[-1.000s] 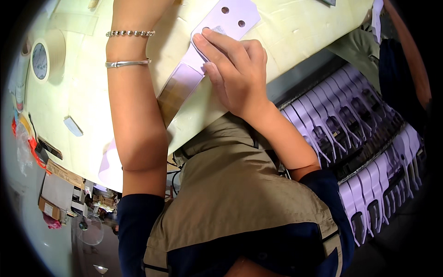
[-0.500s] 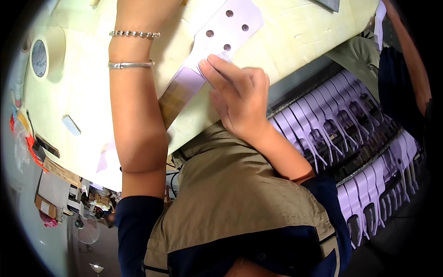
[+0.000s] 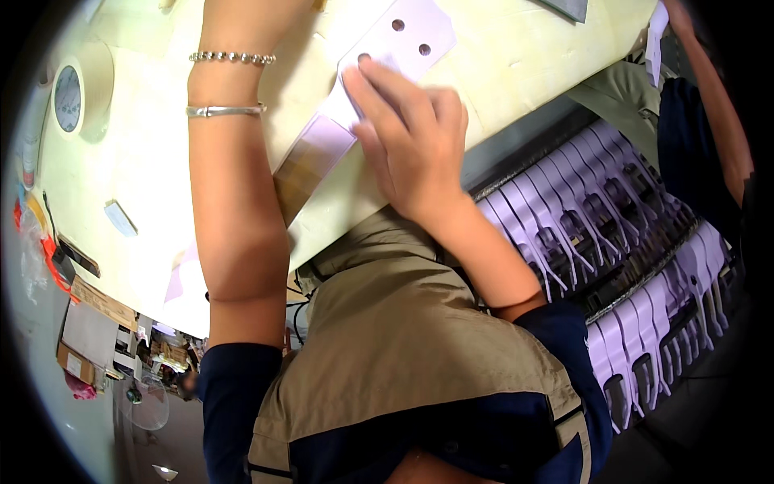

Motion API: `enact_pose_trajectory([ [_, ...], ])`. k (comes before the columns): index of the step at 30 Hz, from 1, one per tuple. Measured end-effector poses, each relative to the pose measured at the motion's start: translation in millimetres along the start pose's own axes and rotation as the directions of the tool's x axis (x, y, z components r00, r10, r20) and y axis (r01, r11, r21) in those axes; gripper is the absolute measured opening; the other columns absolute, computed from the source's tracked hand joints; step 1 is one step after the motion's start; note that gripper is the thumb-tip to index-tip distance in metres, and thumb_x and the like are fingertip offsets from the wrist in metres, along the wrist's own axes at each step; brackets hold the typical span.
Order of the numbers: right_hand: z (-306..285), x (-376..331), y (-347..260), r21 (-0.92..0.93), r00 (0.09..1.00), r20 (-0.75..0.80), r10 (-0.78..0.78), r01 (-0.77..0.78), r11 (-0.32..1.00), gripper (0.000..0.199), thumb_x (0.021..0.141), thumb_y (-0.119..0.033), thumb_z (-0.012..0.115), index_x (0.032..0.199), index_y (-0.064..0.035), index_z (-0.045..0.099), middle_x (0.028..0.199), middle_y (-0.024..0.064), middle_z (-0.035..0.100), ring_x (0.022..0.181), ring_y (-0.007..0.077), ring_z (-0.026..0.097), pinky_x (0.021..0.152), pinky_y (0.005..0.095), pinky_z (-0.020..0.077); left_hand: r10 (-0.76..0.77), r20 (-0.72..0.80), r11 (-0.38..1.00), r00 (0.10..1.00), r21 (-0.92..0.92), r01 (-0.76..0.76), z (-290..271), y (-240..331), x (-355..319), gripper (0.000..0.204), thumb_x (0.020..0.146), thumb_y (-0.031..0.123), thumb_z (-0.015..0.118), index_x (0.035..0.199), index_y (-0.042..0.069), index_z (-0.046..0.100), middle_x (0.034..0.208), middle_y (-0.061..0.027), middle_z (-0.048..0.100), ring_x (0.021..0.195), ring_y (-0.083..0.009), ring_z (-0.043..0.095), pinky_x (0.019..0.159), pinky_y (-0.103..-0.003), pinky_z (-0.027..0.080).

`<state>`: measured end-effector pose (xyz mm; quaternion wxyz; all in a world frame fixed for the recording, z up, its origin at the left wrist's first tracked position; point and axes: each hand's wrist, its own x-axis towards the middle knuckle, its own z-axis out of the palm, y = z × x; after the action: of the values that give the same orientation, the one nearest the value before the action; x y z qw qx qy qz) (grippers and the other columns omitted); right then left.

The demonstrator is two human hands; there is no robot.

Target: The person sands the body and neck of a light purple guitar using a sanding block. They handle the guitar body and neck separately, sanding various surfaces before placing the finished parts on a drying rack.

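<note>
Right hand (image 3: 411, 141) lies palm-down with fingers (image 3: 372, 85) extended and only loosely spread, pressing flat on a pale lilac punched card (image 3: 403, 36) that rests on the cream worktable (image 3: 516, 64); nothing is pinched. The left forearm (image 3: 234, 202), wearing two bracelets (image 3: 230, 81), runs up past the frame's top edge, so that hand's grip cannot be told.

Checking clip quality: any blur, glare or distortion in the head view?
Head view: right hand slightly motion-blurred on the pale card; table edge bows from fisheye; dark vignette at the corners; lighting even, no strong glare; left hand out of frame.
</note>
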<state>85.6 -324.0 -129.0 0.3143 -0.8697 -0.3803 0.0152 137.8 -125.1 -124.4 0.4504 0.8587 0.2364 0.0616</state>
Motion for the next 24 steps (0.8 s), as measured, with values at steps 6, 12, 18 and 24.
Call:
enact_pose_trajectory([
  [6,4.9,2.2,10.2,-0.044,0.994,-0.065,-0.084,0.081,0.996,0.054,0.062,-0.012,0.073,0.116,-0.0155,0.064,0.121,-0.0072,0.057,0.071,0.0179,0.041,0.063,0.031,0.0329,-0.009,0.013,0.999,1.0,0.046,0.008,-0.5,1.3,-3.5,0.03,0.087,0.024,0.063,0.103,-0.001,0.06,0.061,-0.0076,0.055,0.055,-0.0157,0.052,0.056,-0.029,0.044],
  [12,-0.4,-15.0,-4.5,-0.005,1.0,-0.014,-0.009,0.009,1.0,0.055,0.062,-0.011,0.073,0.116,-0.0139,0.064,0.12,-0.0069,0.058,0.072,0.0179,0.041,0.064,0.0317,0.0328,-0.168,0.109,0.985,0.98,-0.033,0.172,-6.3,6.8,7.7,0.029,0.087,0.023,0.063,0.103,-0.001,0.059,0.06,-0.0078,0.055,0.055,-0.0164,0.053,0.056,-0.029,0.044],
  [18,4.8,-2.6,-1.9,0.025,0.999,-0.051,-0.006,0.007,1.0,0.056,0.061,-0.011,0.074,0.116,-0.0139,0.063,0.12,-0.0075,0.058,0.072,0.0171,0.041,0.064,0.0316,0.0325,-0.057,0.028,0.998,0.998,-0.035,0.057,0.0,6.5,-3.4,0.029,0.087,0.023,0.063,0.103,-0.001,0.059,0.06,-0.0076,0.056,0.054,-0.0166,0.054,0.055,-0.029,0.044],
  [24,6.1,5.0,10.4,0.021,0.999,-0.026,-0.033,0.034,0.999,0.06,0.059,-0.012,0.074,0.118,-0.0144,0.064,0.119,-0.0083,0.058,0.073,0.0176,0.042,0.067,0.031,0.0337,0.027,0.016,0.999,1.0,0.018,-0.027,4.5,-1.5,-1.1,0.029,0.087,0.022,0.063,0.103,-0.001,0.059,0.062,-0.0081,0.057,0.053,-0.0158,0.053,0.055,-0.029,0.044],
])
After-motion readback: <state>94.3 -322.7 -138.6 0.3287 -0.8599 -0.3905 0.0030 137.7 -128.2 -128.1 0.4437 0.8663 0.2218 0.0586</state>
